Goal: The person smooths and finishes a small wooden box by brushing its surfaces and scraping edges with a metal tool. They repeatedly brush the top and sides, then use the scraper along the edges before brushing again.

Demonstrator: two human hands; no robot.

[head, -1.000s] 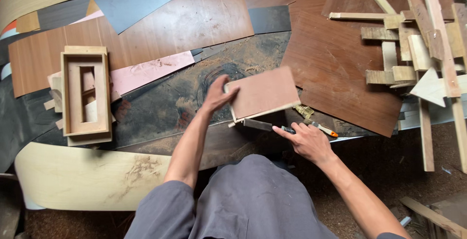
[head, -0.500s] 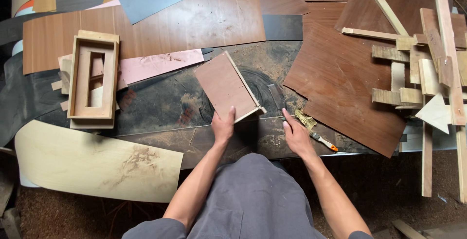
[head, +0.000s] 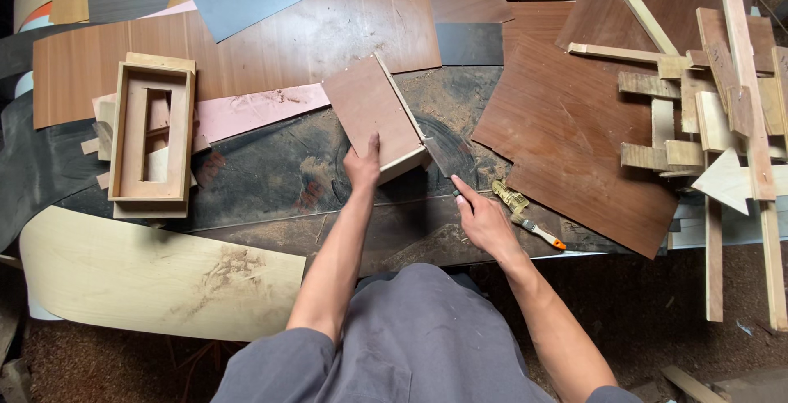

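Note:
A small wooden box [head: 371,116] faced with reddish-brown laminate lies on the dark work surface [head: 271,165] at the centre. My left hand [head: 363,165] grips its near edge, thumb on top. My right hand [head: 484,221] holds a flat metal blade tool [head: 439,157] whose blade rests against the box's right near corner.
An open wooden frame box [head: 152,140] sits at the left on a pink strip [head: 254,110]. Brown laminate sheets [head: 574,132] lie behind and to the right. A small brush [head: 538,231] lies by my right hand. Wood offcuts [head: 706,99] are piled far right. A pale veneer sheet [head: 156,276] curls near left.
The box has turned so that its long side runs away from me. My left hand shifted to its near edge, and my right hand brought the blade up to its corner.

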